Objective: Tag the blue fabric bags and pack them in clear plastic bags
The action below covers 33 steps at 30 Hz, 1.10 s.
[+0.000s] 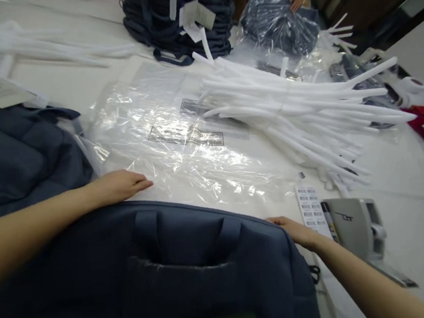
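Bag: dark blue bag [193, 271] lies flat at 6 o'clock, nearest the camera; long axis runs 9 to 3, top edge w/ two strap loops facing 12.
L hand: left hand [119, 185] at approx. 10 o'clock of the bag, palm down, fingers straight and together, pointing to 3. Rests just past the bag's top edge, on the plastic. Holds nothing.
R hand: right hand [296, 231] at the bag's 2 o'clock corner, fingers flat on the edge; only partly seen, looks open, no grip visible.
Key relation: bag sits between both forearms, hands at opposite ends of its top edge; both touching or nearly so, R closer to the fabric.
Plastic: clear plastic sleeves [173, 142] spread at 12 o'clock of the bag, printed panels showing.
Foam: pile of white foam strips [297, 106] at 1–2 o'clock, fanned to the right.
Labels: barcode sticker sheet [312, 210] & grey dispenser [357, 225] just beside R hand, at 3.
Others: second blue bag [20, 152] at 9; stack of bags [179, 17] at 12; another person's hand [297, 1] on a wrapped bag, far side.
Table: white table [399, 196].
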{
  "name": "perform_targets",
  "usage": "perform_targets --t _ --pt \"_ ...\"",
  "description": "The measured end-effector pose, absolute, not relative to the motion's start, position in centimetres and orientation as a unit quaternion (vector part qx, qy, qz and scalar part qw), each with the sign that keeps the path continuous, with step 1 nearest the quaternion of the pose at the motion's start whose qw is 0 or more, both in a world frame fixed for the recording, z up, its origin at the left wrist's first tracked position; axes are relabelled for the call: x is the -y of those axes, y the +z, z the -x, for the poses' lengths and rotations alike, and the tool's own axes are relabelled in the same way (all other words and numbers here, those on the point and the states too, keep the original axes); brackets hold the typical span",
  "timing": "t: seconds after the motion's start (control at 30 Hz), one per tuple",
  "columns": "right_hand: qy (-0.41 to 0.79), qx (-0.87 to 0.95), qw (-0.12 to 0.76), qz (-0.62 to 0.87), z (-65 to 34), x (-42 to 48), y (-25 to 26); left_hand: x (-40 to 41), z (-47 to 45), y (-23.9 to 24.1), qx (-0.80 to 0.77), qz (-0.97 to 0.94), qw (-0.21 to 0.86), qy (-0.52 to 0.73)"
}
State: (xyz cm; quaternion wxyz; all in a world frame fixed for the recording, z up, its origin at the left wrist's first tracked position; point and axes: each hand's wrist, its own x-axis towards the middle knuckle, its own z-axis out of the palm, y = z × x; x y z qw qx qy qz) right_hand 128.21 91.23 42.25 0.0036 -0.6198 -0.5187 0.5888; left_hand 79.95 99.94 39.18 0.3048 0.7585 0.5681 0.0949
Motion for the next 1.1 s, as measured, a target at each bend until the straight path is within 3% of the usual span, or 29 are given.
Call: perform_targets --t 0.17,0.23,0.33,0.43,0.53,0.6,0.67,0.83,1.0,1.1 --pt "0.266 0.684 0.098 0.672 -125.4 -89.0 44.4 -94.3 -79.5 40.0 -0.539 -0.777 0.323 0.035" --pt "0.162 0.753 0.083 0.632 -123.2 -88.4 43.1 -93.5 -79.8 38.2 -0.546 -0.786 0.287 0.042" --pt "0.077 0.783 0.023 0.617 -120.8 -88.5 40.7 -94.0 -80.2 36.0 -0.552 -0.793 0.253 0.054" --pt "-0.010 0.809 0.088 0.582 -119.7 -88.6 40.1 -93.7 -79.9 36.3 -0.542 -0.806 0.208 0.114" --pt "-0.064 0.886 0.131 0.441 -118.2 -87.7 40.6 -91.5 -79.9 37.9 -0.438 -0.867 0.121 0.204" --pt "-0.032 0.920 0.107 0.376 -116.8 -87.4 40.6 -90.1 -80.6 38.6 -0.336 -0.914 0.111 0.198" --pt "0.029 0.918 0.117 0.378 -115.4 -87.5 40.2 -89.5 -81.8 38.8 -0.306 -0.917 0.177 0.183" --pt "0.260 0.766 0.324 0.491 -114.7 -87.8 40.3 -90.4 -83.0 39.0 -0.448 -0.744 0.354 0.346" --pt "0.420 0.638 0.377 0.524 -115.6 -86.4 41.2 -88.9 -81.6 39.5 -0.446 -0.720 0.364 0.389" --pt "0.460 0.526 0.449 0.556 -115.1 -87.2 41.9 -88.5 -81.9 39.3 -0.408 -0.804 0.253 0.351"
